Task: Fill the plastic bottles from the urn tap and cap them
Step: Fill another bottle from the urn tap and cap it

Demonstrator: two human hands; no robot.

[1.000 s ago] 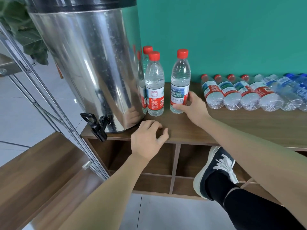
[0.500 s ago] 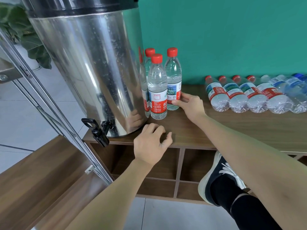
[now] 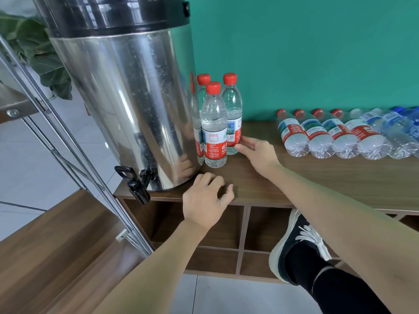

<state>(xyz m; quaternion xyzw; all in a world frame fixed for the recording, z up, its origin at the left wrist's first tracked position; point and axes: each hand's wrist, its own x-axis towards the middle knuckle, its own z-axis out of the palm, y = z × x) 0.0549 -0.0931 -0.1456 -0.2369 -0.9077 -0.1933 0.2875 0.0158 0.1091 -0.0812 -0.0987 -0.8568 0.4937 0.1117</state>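
Note:
A large steel urn [image 3: 127, 105] stands on the left end of a wooden shelf top [image 3: 294, 177], its black tap [image 3: 136, 184] hanging past the front edge. Three capped, filled bottles stand upright beside the urn: a front one [image 3: 214, 128], a right rear one [image 3: 232, 109] and a back one [image 3: 203, 87]. My right hand [image 3: 258, 152] lies beside the base of the right rear bottle, fingertips touching it, fingers loose. My left hand [image 3: 206, 200] rests on the shelf's front edge with fingers lightly curled, holding nothing. Several empty bottles [image 3: 335, 137] lie in a row at the right.
A teal wall [image 3: 306, 53] backs the shelf. Open cubbies [image 3: 217, 227] sit below the top. A metal rack frame [image 3: 68, 159] slants at the left, with a lower wooden bench [image 3: 45, 245] and a leafy plant [image 3: 38, 53]. My raised foot in a black shoe [image 3: 294, 245] is by the cubbies.
My right hand slid the right rear bottle leftward and back until it stood against the other two, then loosened its grip. The left hand stayed on the shelf edge.

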